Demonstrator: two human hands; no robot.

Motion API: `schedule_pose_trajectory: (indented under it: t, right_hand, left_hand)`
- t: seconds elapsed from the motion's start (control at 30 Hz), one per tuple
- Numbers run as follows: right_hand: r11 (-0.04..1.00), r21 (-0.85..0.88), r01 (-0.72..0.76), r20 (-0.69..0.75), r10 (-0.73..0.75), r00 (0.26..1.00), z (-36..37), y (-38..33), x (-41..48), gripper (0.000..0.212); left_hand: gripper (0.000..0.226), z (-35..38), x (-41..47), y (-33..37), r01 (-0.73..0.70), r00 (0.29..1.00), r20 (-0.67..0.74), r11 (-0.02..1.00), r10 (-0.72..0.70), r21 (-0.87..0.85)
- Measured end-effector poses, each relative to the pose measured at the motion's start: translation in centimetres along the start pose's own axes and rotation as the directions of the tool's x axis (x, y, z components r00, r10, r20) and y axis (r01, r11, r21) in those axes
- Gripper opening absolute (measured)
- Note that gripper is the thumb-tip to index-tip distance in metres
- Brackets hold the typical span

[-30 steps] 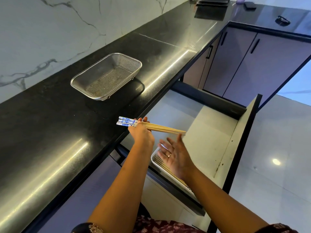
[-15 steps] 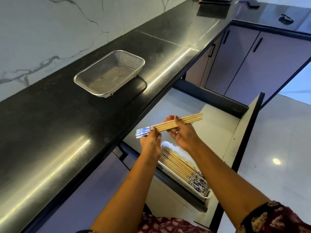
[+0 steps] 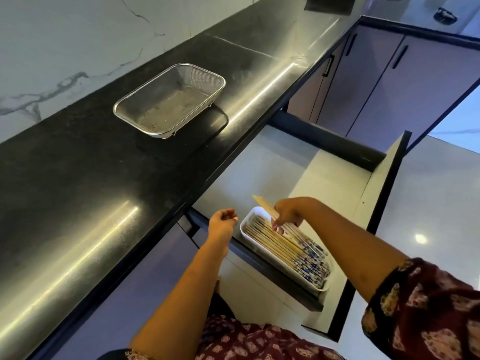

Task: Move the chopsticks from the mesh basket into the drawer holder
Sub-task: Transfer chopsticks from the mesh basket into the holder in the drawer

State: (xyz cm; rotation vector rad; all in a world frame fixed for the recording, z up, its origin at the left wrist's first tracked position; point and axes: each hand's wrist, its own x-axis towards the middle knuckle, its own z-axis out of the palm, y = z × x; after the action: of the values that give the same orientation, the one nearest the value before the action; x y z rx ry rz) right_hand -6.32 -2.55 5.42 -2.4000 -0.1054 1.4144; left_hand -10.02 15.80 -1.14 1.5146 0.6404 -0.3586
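Observation:
The metal mesh basket [image 3: 170,100] sits on the black counter with no chopsticks visible in it. A white holder tray [image 3: 259,250] lies in the open drawer, filled with several wooden chopsticks [image 3: 283,246] with blue-patterned ends. My right hand [image 3: 287,213] is over the tray's far end, shut on a few chopsticks [image 3: 263,205] that slant down into the tray. My left hand [image 3: 223,223] hovers beside the tray's left edge, fingers loosely curled, holding nothing.
The black counter [image 3: 91,190] runs along a marble wall. The open drawer [image 3: 298,178] has a pale floor and a tall front panel [image 3: 384,198] on the right. Cabinet doors [image 3: 389,81] with black handles stand beyond. A dark object [image 3: 446,15] rests on the far counter.
The bundle passed from both hands to my right hand alone and went down into the holder tray. My left hand let go and drew back to the left.

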Motion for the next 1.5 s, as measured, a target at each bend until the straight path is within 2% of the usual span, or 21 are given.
schedule_pose_trajectory:
  t: [0.1,0.23,0.33,0.47,0.53,0.67,0.77,0.83,0.9,0.97,1.03,1.1,1.2,1.27,1.33,1.43,1.5]
  right_hand:
    - [0.999,-0.029,-0.017,-0.038,0.015,0.999,2.4,0.3,1.2,0.031]
    - [0.997,0.071,-0.026,-0.126,0.034,0.991,4.7,1.5,2.7,0.014]
    - [0.989,0.145,-0.032,-0.234,0.066,0.970,5.8,2.3,4.0,0.025]
    - [0.991,0.120,-0.054,-0.279,0.086,0.956,7.3,2.1,5.2,0.033]
    - [0.993,0.119,0.009,-0.329,0.031,0.944,7.6,1.7,5.8,0.036]
    - [0.963,0.130,0.236,-0.436,-0.159,0.886,7.5,1.2,6.3,0.050]
    - [0.918,0.145,0.369,-0.483,-0.260,0.836,7.2,0.8,6.2,0.045]
    - [0.912,0.135,0.388,-0.497,-0.276,0.823,7.2,0.9,6.5,0.045]
    - [0.936,0.175,0.306,-0.476,-0.191,0.858,7.1,1.5,7.0,0.044]
    - [0.935,0.296,0.196,-0.416,-0.059,0.908,7.0,2.1,7.4,0.033]
    - [0.901,0.411,0.140,-0.400,0.040,0.916,6.5,2.4,7.6,0.026]
    - [0.880,0.450,0.151,-0.417,0.058,0.907,5.9,2.4,7.7,0.028]
    - [0.922,0.360,0.144,-0.398,0.012,0.917,5.4,1.8,7.8,0.027]
    - [0.959,0.259,0.118,-0.342,-0.023,0.939,5.8,1.6,8.1,0.040]
    - [0.985,0.172,0.012,-0.287,0.038,0.957,6.5,1.7,8.4,0.048]
    - [0.979,0.143,-0.146,-0.265,0.180,0.947,7.6,2.2,8.4,0.039]
    - [0.982,0.094,-0.163,-0.304,0.184,0.935,7.9,2.4,8.3,0.033]
  left_hand:
    - [0.021,0.0,-0.4,0.1,-0.052,0.999,-0.010,0.999,0.051,-0.012]
    - [0.022,-0.9,-0.2,-0.1,-0.108,0.994,-0.025,0.991,0.110,0.078]
    - [0.022,-1.1,-0.2,-0.2,-0.145,0.989,0.006,0.979,0.145,0.143]
    - [0.025,-0.8,-0.1,-0.4,-0.162,0.986,0.066,0.956,0.150,0.245]
    - [0.026,-0.5,-0.2,-0.5,-0.170,0.984,0.099,0.936,0.146,0.310]
    - [0.029,-0.3,0.0,-0.6,-0.201,0.976,0.160,0.893,0.148,0.403]
    - [0.028,-0.2,0.4,-1.0,-0.229,0.971,0.170,0.861,0.169,0.453]
    - [0.027,-0.2,0.7,-1.1,-0.253,0.966,0.178,0.834,0.188,0.490]
    - [0.028,-0.1,1.0,-1.2,-0.278,0.959,0.197,0.801,0.203,0.530]
    - [0.030,0.0,1.1,-1.2,-0.315,0.949,0.218,0.747,0.229,0.586]
    - [0.030,0.0,1.3,-1.3,-0.358,0.934,0.250,0.687,0.256,0.632]
    - [0.030,0.0,1.4,-1.4,-0.382,0.924,0.275,0.653,0.266,0.653]
    - [0.031,0.1,1.6,-1.3,-0.390,0.921,0.282,0.647,0.269,0.655]
    - [0.033,0.1,1.6,-1.3,-0.397,0.918,0.297,0.655,0.264,0.643]
    - [0.038,0.0,1.7,-1.2,-0.395,0.917,0.313,0.655,0.245,0.644]
    - [0.041,-0.1,1.9,-1.4,-0.403,0.914,0.335,0.619,0.230,0.674]
    - [0.048,-0.2,2.0,-1.5,-0.402,0.914,0.345,0.595,0.214,0.696]
